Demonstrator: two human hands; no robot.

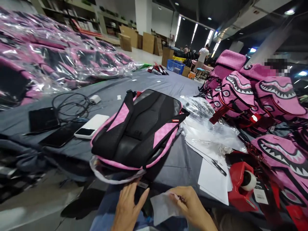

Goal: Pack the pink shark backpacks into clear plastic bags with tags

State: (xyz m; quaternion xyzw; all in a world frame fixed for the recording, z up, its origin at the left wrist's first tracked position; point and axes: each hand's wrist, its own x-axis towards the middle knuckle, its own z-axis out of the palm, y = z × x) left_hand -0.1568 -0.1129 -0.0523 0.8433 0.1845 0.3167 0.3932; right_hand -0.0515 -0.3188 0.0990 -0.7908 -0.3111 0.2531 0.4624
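A black and pink backpack (149, 118) lies on the grey-covered table with its straps and padded back facing up. A strip of whitish plastic (117, 179) curls out along its near edge. Just below that edge is my left hand (128, 203), thumb apart from the fingers; its fingertips reach the plastic, and whether they press on it I cannot tell. To the right, over my lap, my right hand (190, 205) pinches a small translucent white sheet (163, 208) between thumb and fingers. A small dark reddish bit shows at that pinch, too small to name.
Plastic-wrapped pink bags (79, 61) cover the left side. A white power bank (92, 126), a dark phone (60, 134) and a coiled cable (72, 106) lie nearby. On the right are clear bags (204, 122), papers (211, 183), a red tape dispenser (242, 186) and pink shark-mouth backpacks (238, 86).
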